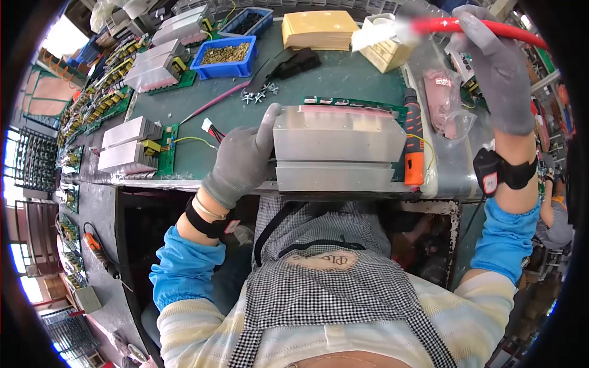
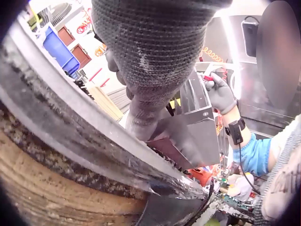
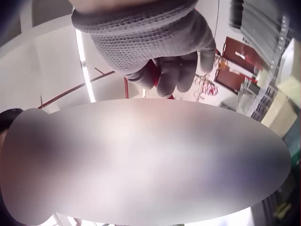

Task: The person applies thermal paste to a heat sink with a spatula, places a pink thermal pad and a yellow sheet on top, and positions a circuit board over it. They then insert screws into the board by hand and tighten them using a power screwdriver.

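Observation:
In the head view a grey heat sink assembly (image 1: 337, 138) lies at the bench's front edge, a green circuit board (image 1: 353, 102) along its far side. My gloved left hand (image 1: 241, 156) rests against its left side, one digit stretched toward the far corner. The left wrist view shows that hand (image 2: 150, 52) close above the bench edge beside the heat sink (image 2: 197, 136). Raised at the upper right, my gloved right hand (image 1: 500, 80) grips a long red tool (image 1: 442, 25); its left end is blurred. In the right wrist view, fingers curl round the red tool (image 3: 154, 73).
An orange-and-black electric screwdriver (image 1: 414, 141) lies right of the heat sink. Loose screws (image 1: 259, 94), a blue bin of brass-coloured parts (image 1: 224, 55), yellow stacked sheets (image 1: 319, 27) and a carton (image 1: 386, 52) are farther back. Another heat sink board (image 1: 132, 147) sits left.

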The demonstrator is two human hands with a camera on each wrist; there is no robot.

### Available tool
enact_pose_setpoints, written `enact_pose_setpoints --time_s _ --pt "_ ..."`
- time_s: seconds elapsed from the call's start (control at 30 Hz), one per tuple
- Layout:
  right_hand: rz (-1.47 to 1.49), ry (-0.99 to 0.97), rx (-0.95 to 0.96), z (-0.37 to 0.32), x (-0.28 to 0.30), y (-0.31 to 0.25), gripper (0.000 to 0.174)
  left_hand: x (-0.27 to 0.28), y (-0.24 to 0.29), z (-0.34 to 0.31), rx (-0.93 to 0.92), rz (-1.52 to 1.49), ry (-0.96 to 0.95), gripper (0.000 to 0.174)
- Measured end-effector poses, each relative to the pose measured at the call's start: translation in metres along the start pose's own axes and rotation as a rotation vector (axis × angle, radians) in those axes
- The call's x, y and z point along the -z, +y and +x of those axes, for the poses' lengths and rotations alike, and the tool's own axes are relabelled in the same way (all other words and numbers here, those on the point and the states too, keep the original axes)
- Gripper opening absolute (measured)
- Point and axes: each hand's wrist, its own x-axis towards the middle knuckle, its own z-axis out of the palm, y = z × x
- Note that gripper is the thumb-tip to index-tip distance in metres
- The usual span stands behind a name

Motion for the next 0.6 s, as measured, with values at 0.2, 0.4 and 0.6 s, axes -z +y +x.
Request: enact_pose_setpoints --time_s 0.2,0.4,0.6 --pt "0.361 -0.239 -0.471 -0.014 -0.052 -0.001 0.023 -0.006 0.005 -0.013 -0.028 0.033 0.097 0.095" --pt "0.27 -0.338 -0.453 -0.005 -0.078 -0.015 0.02 -0.012 0.001 -0.015 -0.018 0.036 0.071 0.094" --pt "0.257 -0.457 -0.416 0.003 -0.077 -0.008 0.022 -0.009 0.002 -0.015 -0.004 0.016 0.039 0.095"
